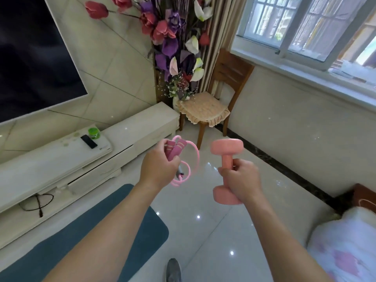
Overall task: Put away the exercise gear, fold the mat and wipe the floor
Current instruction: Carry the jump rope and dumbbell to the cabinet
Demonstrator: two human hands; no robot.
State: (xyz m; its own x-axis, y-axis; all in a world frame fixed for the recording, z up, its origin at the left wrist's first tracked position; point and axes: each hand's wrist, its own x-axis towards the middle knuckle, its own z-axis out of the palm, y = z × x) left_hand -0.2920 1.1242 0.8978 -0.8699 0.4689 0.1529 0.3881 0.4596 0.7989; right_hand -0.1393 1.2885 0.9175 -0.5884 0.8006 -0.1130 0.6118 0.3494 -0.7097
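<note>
My left hand [157,166] grips the two dark pink handles of a pink jump rope [194,157], whose coiled cord loops out to the right of my fist and hangs below it. My right hand [241,178] is curled round the bar of a pink dumbbell [226,148], held nearly upright with one head above my fingers and the other below. Both hands are raised over the glossy white tiled floor [213,231]. A dark teal exercise mat [85,231] lies flat on the floor at the lower left, partly hidden by my left forearm.
A long white TV cabinet [61,169] runs along the left wall, with a black remote [89,141] and a green-lidded jar [94,132] on it. Ahead stand a wooden chair [215,106] with a cushion and a tall flower vase [177,58]. A bed edge [345,251] is at the lower right.
</note>
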